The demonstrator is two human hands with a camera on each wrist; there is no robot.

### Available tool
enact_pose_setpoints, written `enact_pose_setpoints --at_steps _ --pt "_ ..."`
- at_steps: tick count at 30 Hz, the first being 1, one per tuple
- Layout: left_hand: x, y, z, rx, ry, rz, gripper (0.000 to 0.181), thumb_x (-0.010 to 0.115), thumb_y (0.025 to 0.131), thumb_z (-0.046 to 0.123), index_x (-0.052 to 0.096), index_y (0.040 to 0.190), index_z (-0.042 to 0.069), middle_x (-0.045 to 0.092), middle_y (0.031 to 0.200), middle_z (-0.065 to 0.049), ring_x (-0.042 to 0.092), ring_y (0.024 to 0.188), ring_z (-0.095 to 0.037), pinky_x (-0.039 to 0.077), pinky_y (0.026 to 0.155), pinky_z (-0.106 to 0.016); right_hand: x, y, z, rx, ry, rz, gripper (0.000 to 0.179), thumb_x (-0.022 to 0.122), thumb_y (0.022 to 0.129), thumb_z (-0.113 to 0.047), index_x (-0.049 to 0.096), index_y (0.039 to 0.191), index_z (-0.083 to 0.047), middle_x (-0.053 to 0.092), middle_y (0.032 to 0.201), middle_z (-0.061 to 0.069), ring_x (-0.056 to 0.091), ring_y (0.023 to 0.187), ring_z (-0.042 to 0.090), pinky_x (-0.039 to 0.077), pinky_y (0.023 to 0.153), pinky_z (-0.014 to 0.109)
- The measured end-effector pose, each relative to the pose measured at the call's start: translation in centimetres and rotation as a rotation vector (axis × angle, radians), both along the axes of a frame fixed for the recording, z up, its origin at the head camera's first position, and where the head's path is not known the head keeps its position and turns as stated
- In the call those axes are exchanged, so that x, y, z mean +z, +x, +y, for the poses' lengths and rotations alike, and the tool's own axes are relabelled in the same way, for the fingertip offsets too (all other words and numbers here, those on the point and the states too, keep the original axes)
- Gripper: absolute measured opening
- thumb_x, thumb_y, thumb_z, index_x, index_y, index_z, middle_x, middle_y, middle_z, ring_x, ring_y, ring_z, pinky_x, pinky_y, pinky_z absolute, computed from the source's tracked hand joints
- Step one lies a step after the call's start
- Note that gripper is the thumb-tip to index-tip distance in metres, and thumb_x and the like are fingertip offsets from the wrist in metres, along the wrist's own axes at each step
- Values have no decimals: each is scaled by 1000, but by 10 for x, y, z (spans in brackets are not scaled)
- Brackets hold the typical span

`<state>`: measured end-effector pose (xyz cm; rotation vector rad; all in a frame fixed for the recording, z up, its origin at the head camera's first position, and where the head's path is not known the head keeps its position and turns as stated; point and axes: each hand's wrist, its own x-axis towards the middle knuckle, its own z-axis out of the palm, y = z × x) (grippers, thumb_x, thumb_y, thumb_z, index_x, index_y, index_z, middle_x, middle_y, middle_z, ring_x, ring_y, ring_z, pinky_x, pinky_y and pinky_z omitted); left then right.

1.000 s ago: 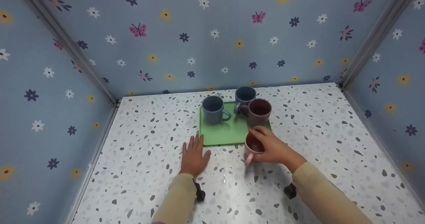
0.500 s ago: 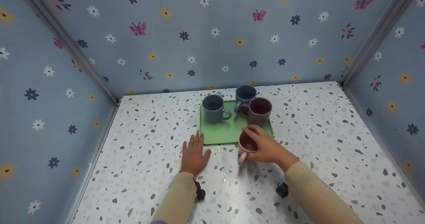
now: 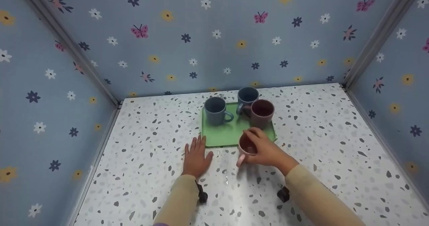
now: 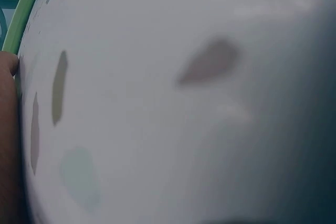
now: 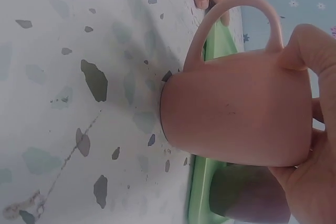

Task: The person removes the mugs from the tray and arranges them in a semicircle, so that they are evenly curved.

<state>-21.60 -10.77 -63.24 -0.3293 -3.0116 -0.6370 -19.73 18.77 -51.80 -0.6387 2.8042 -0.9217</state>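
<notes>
A pink mug (image 3: 246,149) is gripped at its rim by my right hand (image 3: 264,149), thumb on the near side and fingers over the far side. Its handle points toward me and to the left. In the head view it overlaps the front edge of a green tray (image 3: 219,137). My left hand (image 3: 196,159) lies flat on the table, fingers spread, its fingertips at the tray's front left corner. The right wrist view shows the pink mug (image 5: 236,111) side-on, with the tray behind it.
On the tray stand a blue-grey mug (image 3: 215,111) at the left, a dark blue mug (image 3: 248,95) at the back right and a maroon mug (image 3: 262,113) in front of that one. The speckled table (image 3: 150,135) meets flower-patterned walls (image 3: 214,51) at the back and sides.
My right hand has carried the pink mug a short way left along the tray's front edge. My left hand and the other mugs have stayed in place.
</notes>
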Motion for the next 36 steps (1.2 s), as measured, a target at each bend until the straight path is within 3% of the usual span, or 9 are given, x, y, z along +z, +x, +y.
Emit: enact_pose_setpoints --at_steps 4,7,14,20,26,31,36 --pt "-4 1 -2 -5 6 9 71 42 105 45 22 162 9 18 168 -12 13 155 -33 3 124 -57 9 -6 6 46 -24 -73 94 80 81 -38 34 159 -14 27 160 18 35 142 39 38 112 59" --pt "-8 1 -3 -2 3 11 71 41 105 46 21 162 10 17 168 -11 13 155 -32 2 124 -56 19 -18 13 52 -62 -67 82 75 85 -36 40 156 -12 32 157 19 36 141 39 36 112 60" --pt "-9 3 -1 3 14 20 70 43 104 45 24 161 9 20 168 -12 15 154 -33 4 123 -58 37 -56 30 -140 -72 50 69 75 90 -36 50 147 -8 45 148 19 44 137 38 36 114 57" --pt "-5 1 3 -1 -13 7 70 43 104 45 23 162 10 21 167 -11 15 155 -32 4 124 -57 26 -83 40 -289 -53 32 79 76 90 -35 39 152 -4 32 156 24 33 143 42 32 117 58" --pt "-3 3 6 -4 13 22 69 44 104 43 26 161 9 23 166 -13 17 154 -34 6 123 -59 13 -97 46 -328 -38 -76 98 75 91 -35 16 160 1 15 164 28 20 150 45 22 121 59" --pt "-3 5 3 9 3 7 69 43 105 45 24 162 10 21 167 -11 15 155 -32 4 124 -57 8 -104 42 -332 -94 -117 100 76 91 -31 12 160 1 16 164 26 23 150 42 21 122 56" --pt "-1 2 -1 14 -16 7 70 42 105 46 23 162 11 20 168 -10 14 155 -31 5 124 -56 8 -109 37 -377 -170 -128 93 80 87 -22 22 158 -3 28 159 22 32 146 36 27 121 52"
